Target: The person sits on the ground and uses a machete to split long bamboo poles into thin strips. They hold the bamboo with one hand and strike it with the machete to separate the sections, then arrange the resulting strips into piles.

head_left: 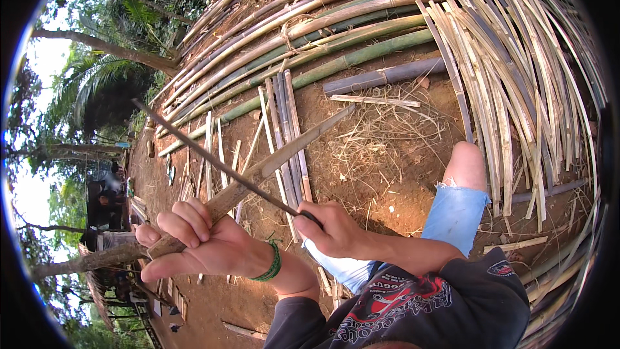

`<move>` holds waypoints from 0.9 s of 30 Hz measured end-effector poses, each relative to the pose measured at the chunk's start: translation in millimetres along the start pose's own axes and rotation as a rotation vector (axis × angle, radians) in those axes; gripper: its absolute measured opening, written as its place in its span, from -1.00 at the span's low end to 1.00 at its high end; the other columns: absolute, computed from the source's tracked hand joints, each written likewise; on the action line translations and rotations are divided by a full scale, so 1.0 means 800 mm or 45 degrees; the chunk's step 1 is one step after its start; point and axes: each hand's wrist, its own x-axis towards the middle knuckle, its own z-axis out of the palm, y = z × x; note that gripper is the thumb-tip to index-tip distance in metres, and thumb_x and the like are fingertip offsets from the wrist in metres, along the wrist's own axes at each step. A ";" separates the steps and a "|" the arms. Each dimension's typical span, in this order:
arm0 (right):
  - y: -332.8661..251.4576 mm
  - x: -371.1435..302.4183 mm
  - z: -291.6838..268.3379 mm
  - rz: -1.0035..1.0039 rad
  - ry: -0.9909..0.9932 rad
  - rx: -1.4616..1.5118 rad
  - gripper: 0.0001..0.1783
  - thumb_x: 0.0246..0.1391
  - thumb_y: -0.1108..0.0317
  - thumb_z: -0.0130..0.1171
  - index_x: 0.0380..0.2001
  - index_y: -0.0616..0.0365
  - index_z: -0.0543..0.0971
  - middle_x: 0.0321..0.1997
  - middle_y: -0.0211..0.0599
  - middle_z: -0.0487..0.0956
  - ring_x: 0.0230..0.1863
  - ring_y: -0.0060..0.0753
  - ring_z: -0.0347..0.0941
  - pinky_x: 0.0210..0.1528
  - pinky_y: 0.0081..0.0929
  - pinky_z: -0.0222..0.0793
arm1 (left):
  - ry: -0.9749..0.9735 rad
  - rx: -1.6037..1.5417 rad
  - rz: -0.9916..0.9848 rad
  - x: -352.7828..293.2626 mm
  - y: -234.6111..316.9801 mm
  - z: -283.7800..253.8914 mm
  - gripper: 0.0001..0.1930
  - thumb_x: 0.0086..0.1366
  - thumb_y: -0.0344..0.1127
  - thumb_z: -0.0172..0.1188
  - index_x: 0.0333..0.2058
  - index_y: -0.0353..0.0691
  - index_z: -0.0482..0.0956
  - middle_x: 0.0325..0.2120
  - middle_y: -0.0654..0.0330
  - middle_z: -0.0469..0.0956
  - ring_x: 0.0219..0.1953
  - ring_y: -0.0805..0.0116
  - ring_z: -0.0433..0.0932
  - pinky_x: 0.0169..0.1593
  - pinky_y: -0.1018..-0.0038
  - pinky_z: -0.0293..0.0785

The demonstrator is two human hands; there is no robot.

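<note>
My left hand (pixel 216 245), with a green braided band at its wrist, is closed around the lower end of a split bamboo strip (pixel 303 139). The strip slants up and away to the right. In my right hand (pixel 332 229) is the dark handle of a long, thin-bladed knife (pixel 194 148), its fingers wrapped round it. The blade points up to the left and crosses over the strip just beyond my left hand. Whether the edge bites into the bamboo or only rests on it, I cannot tell.
Long bamboo poles (pixel 361 58) lie across the ground ahead. A large pile of split strips (pixel 504 90) spreads at the right. Shavings (pixel 394 136) litter the dirt near my bent knee (pixel 465 168). More slats (pixel 284 129) lie beyond my hands, with trees at the left.
</note>
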 end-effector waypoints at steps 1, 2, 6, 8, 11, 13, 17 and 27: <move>-0.016 -0.002 -0.001 -0.048 -0.108 -0.062 -0.60 0.29 0.12 0.01 -0.48 0.24 0.42 -0.77 -0.17 0.36 -0.73 -0.12 0.35 -0.58 -0.23 0.22 | -0.047 -0.022 0.002 -0.004 0.003 0.000 -0.44 0.33 0.36 -0.19 -0.25 -0.06 0.39 -0.76 0.41 0.09 -0.72 0.64 0.02 -0.60 0.67 -0.07; -0.007 -0.005 -0.002 -0.041 -0.065 -0.104 -0.59 0.29 0.11 0.01 -0.49 0.24 0.43 -0.77 -0.17 0.37 -0.72 -0.14 0.36 -0.57 -0.22 0.24 | -0.093 -0.044 0.003 -0.006 0.006 -0.003 -0.42 0.31 0.39 -0.20 -0.24 -0.06 0.38 -0.77 0.42 0.07 -0.73 0.63 0.00 -0.60 0.66 -0.08; 0.069 -0.006 -0.021 0.277 0.246 -0.136 -0.61 0.29 0.21 -0.04 -0.53 0.27 0.44 -0.74 -0.15 0.36 -0.71 -0.34 0.31 -0.60 -0.29 0.20 | 0.126 0.062 0.037 -0.001 0.008 -0.015 -0.39 0.28 0.43 -0.22 -0.22 -0.05 0.36 -0.77 0.41 0.04 -0.73 0.63 -0.03 -0.60 0.64 -0.10; 0.070 -0.009 -0.025 0.335 0.250 -0.161 -0.63 0.27 0.21 -0.01 -0.53 0.27 0.44 -0.73 -0.14 0.37 -0.72 -0.27 0.32 -0.60 -0.30 0.20 | 0.103 0.053 0.046 0.001 0.009 -0.018 -0.40 0.30 0.41 -0.24 -0.22 -0.05 0.36 -0.76 0.41 0.02 -0.73 0.63 -0.04 -0.60 0.64 -0.10; 0.010 -0.004 -0.009 0.138 0.023 -0.235 -0.58 0.27 0.10 0.03 -0.50 0.23 0.46 -0.74 -0.09 0.44 -0.69 -0.06 0.45 -0.59 -0.19 0.29 | 0.074 0.020 0.056 -0.007 0.009 -0.017 -0.41 0.31 0.41 -0.25 -0.21 -0.05 0.35 -0.77 0.41 0.03 -0.73 0.63 -0.03 -0.61 0.65 -0.09; -0.001 -0.007 0.007 -0.088 -0.040 -0.230 -0.63 0.24 0.10 0.07 -0.49 0.18 0.44 -0.77 -0.11 0.39 -0.72 0.02 0.41 -0.62 -0.16 0.28 | 0.022 -0.026 0.027 -0.009 0.010 -0.020 -0.41 0.31 0.41 -0.25 -0.22 -0.05 0.35 -0.77 0.41 0.04 -0.73 0.63 -0.03 -0.61 0.65 -0.08; 0.090 -0.012 -0.017 0.241 0.187 -0.259 -0.48 0.27 -0.02 0.01 -0.56 0.22 0.46 -0.80 -0.22 0.40 -0.75 -0.16 0.41 -0.66 -0.18 0.25 | 0.076 0.046 0.038 -0.007 0.017 -0.025 -0.43 0.32 0.39 -0.25 -0.24 -0.04 0.33 -0.76 0.42 0.02 -0.72 0.63 -0.06 -0.60 0.65 -0.12; 0.062 -0.015 0.000 -0.116 0.040 -0.408 -0.44 0.27 -0.10 -0.01 -0.52 0.23 0.47 -0.82 -0.15 0.36 -0.80 -0.15 0.36 -0.64 -0.17 0.28 | 0.419 0.348 0.095 -0.009 0.011 -0.001 -0.46 0.36 0.34 -0.24 -0.29 -0.06 0.32 -0.73 0.41 -0.02 -0.70 0.61 -0.11 -0.58 0.62 -0.18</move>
